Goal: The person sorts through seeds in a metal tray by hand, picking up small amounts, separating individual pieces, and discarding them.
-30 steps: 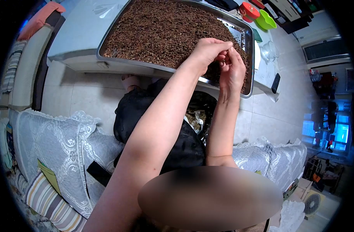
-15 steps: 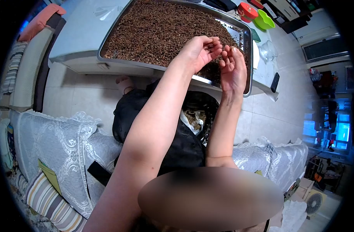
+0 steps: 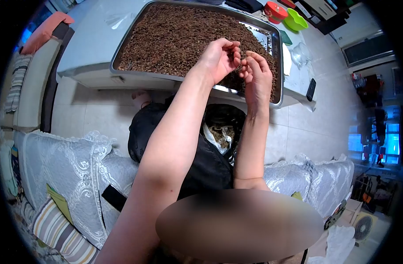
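Observation:
A large metal tray [image 3: 114,59] holds a wide, uneven layer of small reddish-brown dried pieces [image 3: 175,39]. Over its near right part, my left hand [image 3: 221,60] is turned palm inward, its fingers curled toward the thumb; whatever they hold is too small to make out. Just to the right, my right hand [image 3: 257,77] is raised with thumb and fingertips pinched together, on something I cannot make out. The two hands' fingertips face each other with a small gap. Bare metal shows at the tray's right side.
The tray stands on a pale covered table [image 3: 85,48]. Beyond it are a red container [image 3: 275,12] and a green bowl [image 3: 295,20]. A clear bowl [image 3: 301,53] and a black remote [image 3: 311,89] lie to the right. A black bag-like opening [image 3: 221,132] with debris is below.
My hands were touching at the fingertips, then parted. My left hand has moved left and turned its palm inward; my right hand has shifted slightly left and its fingers have closed to a pinch.

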Demonstrator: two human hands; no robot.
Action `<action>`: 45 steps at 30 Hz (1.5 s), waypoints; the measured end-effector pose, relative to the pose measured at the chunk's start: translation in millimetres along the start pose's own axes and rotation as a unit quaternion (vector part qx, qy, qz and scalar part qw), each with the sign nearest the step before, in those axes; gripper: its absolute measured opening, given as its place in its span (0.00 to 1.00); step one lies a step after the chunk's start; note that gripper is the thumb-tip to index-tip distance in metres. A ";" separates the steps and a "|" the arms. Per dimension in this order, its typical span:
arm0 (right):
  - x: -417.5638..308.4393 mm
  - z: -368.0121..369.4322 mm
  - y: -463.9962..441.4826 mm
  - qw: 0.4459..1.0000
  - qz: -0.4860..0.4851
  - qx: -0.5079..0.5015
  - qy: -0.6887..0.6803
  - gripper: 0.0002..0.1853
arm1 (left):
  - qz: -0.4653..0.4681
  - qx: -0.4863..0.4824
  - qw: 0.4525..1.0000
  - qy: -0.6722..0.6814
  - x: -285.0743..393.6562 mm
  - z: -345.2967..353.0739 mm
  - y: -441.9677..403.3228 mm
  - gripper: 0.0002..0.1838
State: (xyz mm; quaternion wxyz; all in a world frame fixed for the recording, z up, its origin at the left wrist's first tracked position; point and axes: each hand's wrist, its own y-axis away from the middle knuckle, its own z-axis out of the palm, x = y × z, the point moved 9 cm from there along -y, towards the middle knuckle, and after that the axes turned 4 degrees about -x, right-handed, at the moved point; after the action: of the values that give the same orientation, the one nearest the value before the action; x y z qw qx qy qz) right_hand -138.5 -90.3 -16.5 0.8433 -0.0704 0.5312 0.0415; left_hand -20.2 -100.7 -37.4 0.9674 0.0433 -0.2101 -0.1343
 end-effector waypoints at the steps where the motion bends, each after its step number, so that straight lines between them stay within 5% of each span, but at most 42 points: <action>1: -0.5 2.9 0.4 1.000 0.003 -0.012 0.007 0.11 | -0.001 -0.004 1.000 -0.016 -0.6 1.5 0.2 0.10; 9: -7.3 -5.3 -0.2 0.991 -0.033 0.003 0.130 0.10 | 0.016 -0.029 0.992 -0.119 -3.1 12.3 -0.9 0.12; 12: 1.3 -14.0 0.4 0.999 0.012 0.031 -0.040 0.11 | 0.009 -0.030 0.998 -0.055 -3.2 13.6 2.8 0.14; 16: 0.1 -16.0 0.0 0.992 0.002 0.033 -0.119 0.12 | 0.024 0.029 0.989 -0.142 -3.6 -0.3 1.4 0.12; 26: -1.7 -7.3 -0.3 0.998 -0.045 0.032 -0.013 0.10 | 0.041 0.012 0.978 -0.206 -9.3 1.4 -1.5 0.11; 32: 1.3 -19.9 -2.1 0.992 0.005 0.027 -0.122 0.11 | 0.034 0.023 0.974 -0.222 -4.0 1.1 1.0 0.12; 39: 5.4 -10.3 0.4 0.997 0.019 0.027 -0.068 0.10 | -0.015 -0.070 0.989 -0.130 -21.4 16.7 -1.0 0.16; 45: 9.5 -11.3 -0.2 0.996 0.036 0.011 -0.081 0.10 | -0.026 -0.067 0.980 -0.187 -24.5 11.9 -5.7 0.17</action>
State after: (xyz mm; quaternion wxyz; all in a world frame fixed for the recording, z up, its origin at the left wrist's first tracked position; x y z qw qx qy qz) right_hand -144.4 -92.5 -29.8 0.8821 -0.0378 0.4640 0.0717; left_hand -48.0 -99.6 -37.1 0.9077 -0.0419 -0.3770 -0.1792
